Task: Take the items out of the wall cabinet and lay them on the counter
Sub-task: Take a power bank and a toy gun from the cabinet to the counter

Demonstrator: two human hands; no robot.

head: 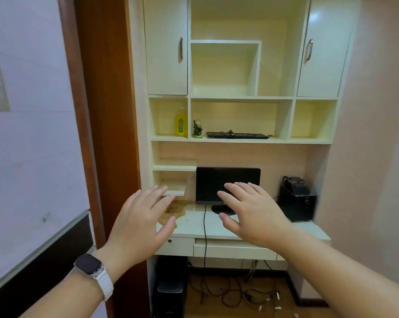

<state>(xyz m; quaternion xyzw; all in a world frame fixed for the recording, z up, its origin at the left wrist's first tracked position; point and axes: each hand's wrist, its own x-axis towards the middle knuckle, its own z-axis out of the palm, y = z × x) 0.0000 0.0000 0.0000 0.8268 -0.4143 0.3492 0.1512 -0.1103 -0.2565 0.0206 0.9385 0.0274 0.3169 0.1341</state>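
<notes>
Small room corner, built-in pale cream desk-and-shelf unit against pinkish wall, brown door frame (pixel 106 111) at left of unit. Nearest, low left: whiteboard (pixel 29 134) with dark lower frame.

Left hand (pixel 141 223) raised in front of desk, palm down, fingers spread wide, holding nothing; smartwatch (pixel 88 265) with white band on wrist. Right hand (pixel 253 214) alongside, also flat and spread, empty, overlapping the view of the monitor.

Under desk: dark computer tower (pixel 169 297), tangle of cables (pixel 230 292) on wooden floor. Desk front: drawer (pixel 177 246) left, keyboard tray (pixel 235 250) beside it.

Counter (pixel 194 223) of desk: white top, wooden cutting board shape (pixel 173 211) at left, partly behind left hand. Black monitor (pixel 213 182) centre, black cord hanging off front edge. Black speaker (pixel 298 205) right of monitor, dark gadget on top, too blurred to name.

Above monitor, wall cabinet (pixel 239 97) open shelves: yellow bottle (pixel 180 123) in left cubby; green figurine (pixel 197 128) at left end of middle cubby; black keyboard (pixel 237 135) lying flat just right of figurine, cord bunched on top. Right cubby bare. Higher up: left cabinet door (pixel 166 47) and right cabinet door (pixel 324 49), both closed, metal handles. Hands well apart from shelf items.
</notes>
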